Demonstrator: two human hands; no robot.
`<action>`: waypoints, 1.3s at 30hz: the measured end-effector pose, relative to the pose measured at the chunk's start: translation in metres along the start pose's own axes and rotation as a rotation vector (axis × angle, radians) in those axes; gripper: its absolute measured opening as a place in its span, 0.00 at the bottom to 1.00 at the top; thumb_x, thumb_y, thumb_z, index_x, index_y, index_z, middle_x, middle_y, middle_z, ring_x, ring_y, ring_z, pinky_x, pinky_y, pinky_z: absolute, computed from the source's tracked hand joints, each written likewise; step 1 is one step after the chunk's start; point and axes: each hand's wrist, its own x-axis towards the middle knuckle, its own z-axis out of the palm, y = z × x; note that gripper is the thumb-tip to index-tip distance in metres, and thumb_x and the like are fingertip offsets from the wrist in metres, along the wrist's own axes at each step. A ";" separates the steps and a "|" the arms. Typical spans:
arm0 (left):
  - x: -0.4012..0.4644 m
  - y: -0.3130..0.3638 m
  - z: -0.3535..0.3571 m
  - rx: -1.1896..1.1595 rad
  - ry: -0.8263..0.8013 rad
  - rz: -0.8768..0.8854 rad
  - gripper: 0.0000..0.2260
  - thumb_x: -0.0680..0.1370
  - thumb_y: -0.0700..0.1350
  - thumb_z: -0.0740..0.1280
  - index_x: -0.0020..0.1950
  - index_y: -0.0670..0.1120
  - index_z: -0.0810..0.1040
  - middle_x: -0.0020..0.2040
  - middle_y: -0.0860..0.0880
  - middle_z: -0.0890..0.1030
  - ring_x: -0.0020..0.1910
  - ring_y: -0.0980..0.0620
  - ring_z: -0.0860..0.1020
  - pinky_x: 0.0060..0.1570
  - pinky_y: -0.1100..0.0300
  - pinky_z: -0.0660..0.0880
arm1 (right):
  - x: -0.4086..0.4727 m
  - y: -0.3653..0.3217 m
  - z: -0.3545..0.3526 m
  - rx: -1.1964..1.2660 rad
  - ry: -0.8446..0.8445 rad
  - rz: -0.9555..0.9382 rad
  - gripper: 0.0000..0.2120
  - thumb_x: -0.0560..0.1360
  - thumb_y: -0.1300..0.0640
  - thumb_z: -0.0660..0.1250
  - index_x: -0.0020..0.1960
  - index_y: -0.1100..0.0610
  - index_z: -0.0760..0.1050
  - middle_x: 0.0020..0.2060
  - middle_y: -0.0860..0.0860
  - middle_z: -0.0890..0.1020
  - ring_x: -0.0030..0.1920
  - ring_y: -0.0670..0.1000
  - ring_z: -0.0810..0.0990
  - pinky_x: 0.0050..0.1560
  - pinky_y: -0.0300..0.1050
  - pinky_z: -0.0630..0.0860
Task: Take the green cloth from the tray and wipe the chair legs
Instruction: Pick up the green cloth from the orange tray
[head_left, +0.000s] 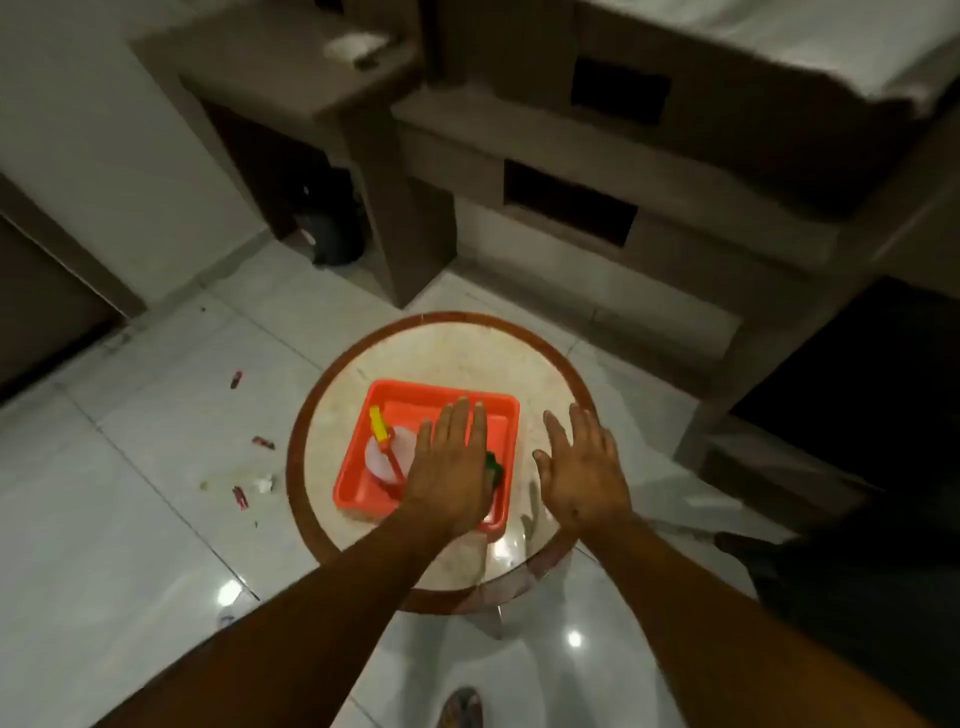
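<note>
An orange tray (415, 395) sits on a round marble table (457, 348) with a brown rim. The green cloth (495, 467) lies in the tray's right part, mostly hidden under my left hand (454, 467). That hand hovers flat over the tray, fingers apart, holding nothing. My right hand (584, 467) is spread open above the tabletop just right of the tray, empty. A white spray bottle (387, 454) with a yellow and red trigger lies in the tray's left part. No chair legs are identifiable.
Small bits of litter (240, 496) lie on the white tiled floor left of the table. A brown desk (311, 93) with a dark bin (332, 223) under it stands behind. Stepped brown units (571, 171) and a bed (779, 41) fill the back right.
</note>
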 end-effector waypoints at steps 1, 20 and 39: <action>0.008 -0.005 0.021 -0.011 -0.041 -0.030 0.35 0.83 0.55 0.59 0.83 0.44 0.45 0.85 0.39 0.51 0.83 0.38 0.50 0.80 0.38 0.50 | 0.006 0.001 0.024 -0.031 -0.036 0.025 0.28 0.85 0.43 0.48 0.83 0.49 0.49 0.83 0.57 0.52 0.83 0.60 0.49 0.83 0.62 0.47; 0.097 -0.047 0.183 -0.107 -0.221 -0.139 0.45 0.72 0.57 0.70 0.83 0.54 0.48 0.82 0.37 0.51 0.80 0.32 0.52 0.71 0.30 0.62 | 0.062 0.061 0.231 -0.118 -0.014 -0.010 0.30 0.84 0.39 0.51 0.82 0.50 0.55 0.81 0.61 0.58 0.82 0.63 0.56 0.79 0.61 0.49; -0.044 0.065 0.137 -0.283 -0.025 -0.082 0.35 0.70 0.49 0.71 0.77 0.51 0.66 0.69 0.38 0.69 0.66 0.37 0.67 0.63 0.40 0.72 | -0.132 0.153 0.180 0.011 -0.214 0.081 0.33 0.82 0.39 0.44 0.83 0.52 0.51 0.83 0.59 0.52 0.83 0.60 0.51 0.81 0.60 0.48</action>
